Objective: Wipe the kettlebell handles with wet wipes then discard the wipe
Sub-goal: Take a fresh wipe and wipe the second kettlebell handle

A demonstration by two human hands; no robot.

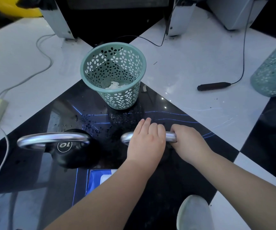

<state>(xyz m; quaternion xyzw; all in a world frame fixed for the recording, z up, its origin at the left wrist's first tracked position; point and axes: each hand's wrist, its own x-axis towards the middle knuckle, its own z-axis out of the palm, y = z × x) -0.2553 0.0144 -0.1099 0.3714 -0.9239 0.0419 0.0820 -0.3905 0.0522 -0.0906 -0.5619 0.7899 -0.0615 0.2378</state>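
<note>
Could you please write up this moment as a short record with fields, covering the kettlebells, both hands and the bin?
left kettlebell: black, marked 10, metal handle bare and untouched
right kettlebell: body hidden under the hands, only its handle shows
left hand: laid over the right kettlebell's handle, fingers extended
right hand: closed around the right end of that handle
wipe in hand: none visible; cannot tell
bin: green perforated basket beyond the kettlebells, with crumpled white wipes inside
floor: black and white tiles

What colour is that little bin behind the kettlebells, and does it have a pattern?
The bin is pale teal, its walls punched with small flower-shaped holes; the head view shows it.
</note>
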